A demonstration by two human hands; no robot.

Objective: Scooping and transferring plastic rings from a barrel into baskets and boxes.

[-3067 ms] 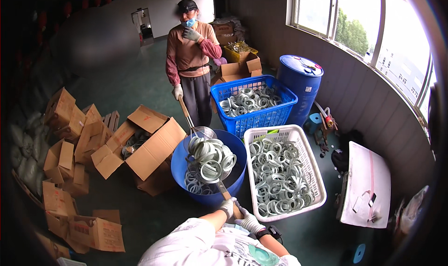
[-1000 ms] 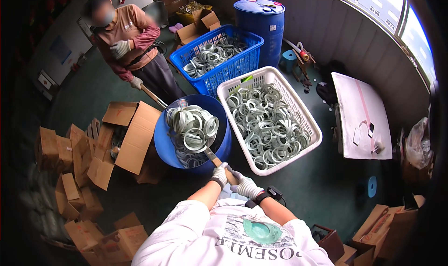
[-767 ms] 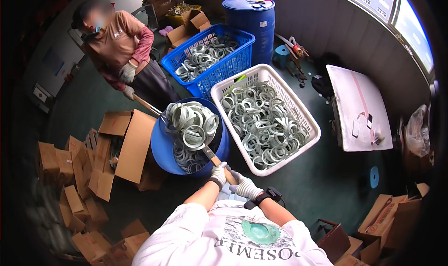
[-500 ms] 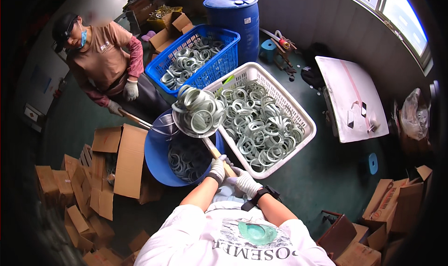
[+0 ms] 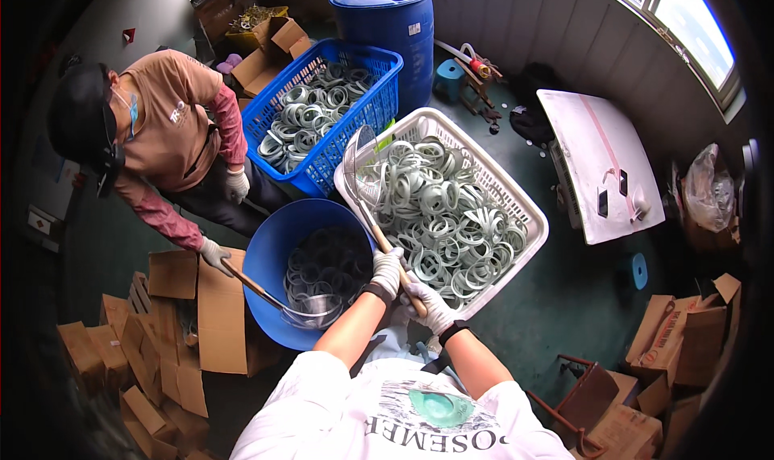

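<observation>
Both my gloved hands grip the wooden handle of a long-handled mesh strainer (image 5: 352, 170). My left hand (image 5: 388, 271) is wrapped round it farther up; my right hand (image 5: 432, 305) holds near its end. The strainer's bowl is tipped on its side above the left rim of a white plastic basket (image 5: 516, 187). Pale metal-looking rings (image 5: 439, 198) fill that basket in a loose heap. Left of my hands stands a round blue tub (image 5: 262, 254) with darker-looking rings inside. A co-worker's gloved hand (image 5: 215, 254) holds a second strainer (image 5: 316, 311) down in the tub.
The co-worker (image 5: 173, 129) stands at the left. Behind are a blue basket (image 5: 387, 77) of rings and a blue drum (image 5: 415, 45). Cardboard boxes (image 5: 222, 315) lie at left, more boxes (image 5: 665, 335) at right. A white-topped table (image 5: 592, 154) stands at right.
The strainer I hold, heaped with rings before, has tipped over toward the white basket and its rings have dropped out. The co-worker leans forward, and their strainer has moved down into the tub.
</observation>
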